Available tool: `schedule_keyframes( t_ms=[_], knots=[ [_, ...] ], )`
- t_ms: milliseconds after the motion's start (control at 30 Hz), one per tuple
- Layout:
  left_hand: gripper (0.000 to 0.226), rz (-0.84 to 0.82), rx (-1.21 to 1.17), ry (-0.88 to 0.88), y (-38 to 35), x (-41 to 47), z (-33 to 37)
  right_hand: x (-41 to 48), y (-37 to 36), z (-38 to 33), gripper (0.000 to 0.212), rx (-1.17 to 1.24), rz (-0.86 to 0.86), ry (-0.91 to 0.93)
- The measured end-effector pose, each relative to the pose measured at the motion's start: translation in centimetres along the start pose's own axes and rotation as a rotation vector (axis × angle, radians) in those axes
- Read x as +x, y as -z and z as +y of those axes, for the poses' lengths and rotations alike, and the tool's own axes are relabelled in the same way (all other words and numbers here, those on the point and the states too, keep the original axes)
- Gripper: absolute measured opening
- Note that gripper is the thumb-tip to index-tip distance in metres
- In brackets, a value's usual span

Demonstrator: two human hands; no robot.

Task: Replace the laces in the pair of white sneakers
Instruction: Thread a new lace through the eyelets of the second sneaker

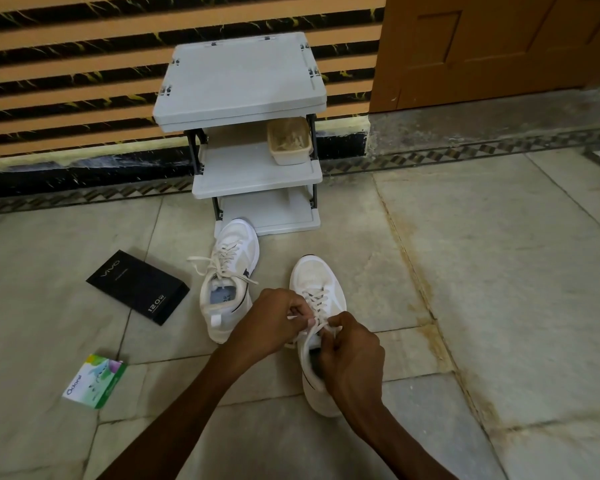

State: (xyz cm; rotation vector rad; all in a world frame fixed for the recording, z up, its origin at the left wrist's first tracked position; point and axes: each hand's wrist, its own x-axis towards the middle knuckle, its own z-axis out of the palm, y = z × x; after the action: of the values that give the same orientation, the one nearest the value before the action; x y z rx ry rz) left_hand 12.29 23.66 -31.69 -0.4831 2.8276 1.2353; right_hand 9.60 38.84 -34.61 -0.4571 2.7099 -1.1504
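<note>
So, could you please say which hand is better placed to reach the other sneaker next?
Probably left: the left hand is nearest the other sneaker; the right hand sits beyond the near sneaker. Both pinch its lace.

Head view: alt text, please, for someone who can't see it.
The left hand and right hand pinch the lace of the nearer white sneaker. The second sneaker, a black Vivo box and a green Odonil box lie left of it.

R hand (pixel 352 358) covers heel opening of nearer sneaker (pixel 317 282); ends of lace (pixel 321 327) vanish inside its fingers and L hand (pixel 271 323). Forearms (pixel 194 410) cut off at bottom edge, door (pixel 499 46) by top/right edges. Tub (pixel 288 142) contents too blurry to ID.
</note>
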Motion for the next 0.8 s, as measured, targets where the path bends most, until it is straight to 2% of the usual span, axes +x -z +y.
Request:
schedule_keyframes(
  t_ms=[167, 400, 633, 800],
  knots=[
    [0.005, -0.012, -0.015, -0.026, -0.3, -0.1, -0.2, 0.1, -0.1, 0.0, 0.017, -0.003, -0.015, -0.025],
    [0.006, -0.003, -0.15, 0.094, -0.9, 0.1, -1.3, -0.1, -0.2, -0.3, 0.022, -0.026, -0.012, -0.037],
    [0.006, 0.023, -0.155, 0.056, -0.9, 0.2, -1.4, 0.0, -0.4, -0.5, 0.03, -0.062, 0.0, -0.042],
    [0.005, 0.023, -0.142, 0.019, -1.1, -0.2, -0.8, 0.0, -0.2, -0.3, 0.023, -0.037, 0.01, 0.005]
  ],
)
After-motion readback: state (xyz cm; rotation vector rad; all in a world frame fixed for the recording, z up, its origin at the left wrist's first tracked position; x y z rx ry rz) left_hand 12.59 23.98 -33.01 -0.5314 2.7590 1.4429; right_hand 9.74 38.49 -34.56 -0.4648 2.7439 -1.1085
